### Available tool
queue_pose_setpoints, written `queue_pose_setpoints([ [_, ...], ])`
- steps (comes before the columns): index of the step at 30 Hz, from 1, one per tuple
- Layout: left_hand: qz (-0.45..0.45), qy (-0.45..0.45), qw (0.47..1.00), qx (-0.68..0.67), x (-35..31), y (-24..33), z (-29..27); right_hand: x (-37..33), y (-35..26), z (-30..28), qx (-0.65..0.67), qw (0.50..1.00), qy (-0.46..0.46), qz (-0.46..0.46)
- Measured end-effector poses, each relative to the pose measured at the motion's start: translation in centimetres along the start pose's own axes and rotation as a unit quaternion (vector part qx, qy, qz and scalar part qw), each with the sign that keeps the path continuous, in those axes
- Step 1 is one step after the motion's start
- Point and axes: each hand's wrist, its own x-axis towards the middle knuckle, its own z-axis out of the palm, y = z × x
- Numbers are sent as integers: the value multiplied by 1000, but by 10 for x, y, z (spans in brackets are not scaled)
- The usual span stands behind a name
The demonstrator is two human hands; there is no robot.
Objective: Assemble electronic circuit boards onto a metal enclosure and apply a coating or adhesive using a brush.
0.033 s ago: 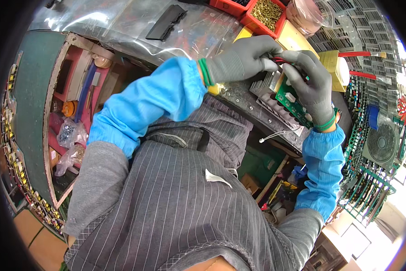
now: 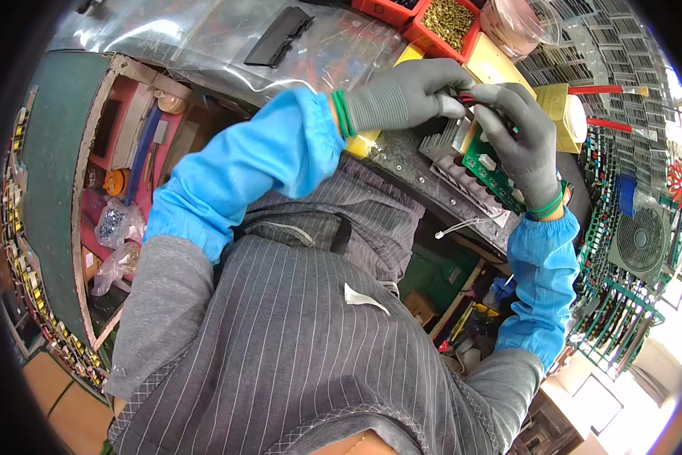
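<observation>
Gripping thin red wires [image 2: 465, 97], grey-gloved left hand [image 2: 402, 95] pinches shut, upper centre; grey-gloved right hand [image 2: 519, 140] clasps green circuit board [image 2: 493, 171] on finned aluminium heatsink [image 2: 451, 163]. Wires apparently not yet seated; red tray of brass screws [image 2: 447, 21] untouched.

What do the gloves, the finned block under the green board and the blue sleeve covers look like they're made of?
Gloves, left hand and right hand: grey knit, matte, ribbed cuffs. Finned block: probably aluminium, with dull silver parallel ribs. Sleeve covers: thin blue fabric, likely synthetic, creased with a slight sheen.
</observation>
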Motion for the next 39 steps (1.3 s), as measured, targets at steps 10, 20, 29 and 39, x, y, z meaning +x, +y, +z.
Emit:
queue_pose_setpoints([
  [10,-129,-209,960,-138,9,-4,-24,3,4,1,23,999,-28,26],
  [20,-138,-45,981,-131,-4,-6,5,0,11,1,11,999,-12,39],
  [29,-64,29,996,64,-5,-11,13,-1,9,1,-13,1000,-9,23],
  [39,-100,-18,994,45,-2,1,5,2,12,7,-95,995,-17,16],
])
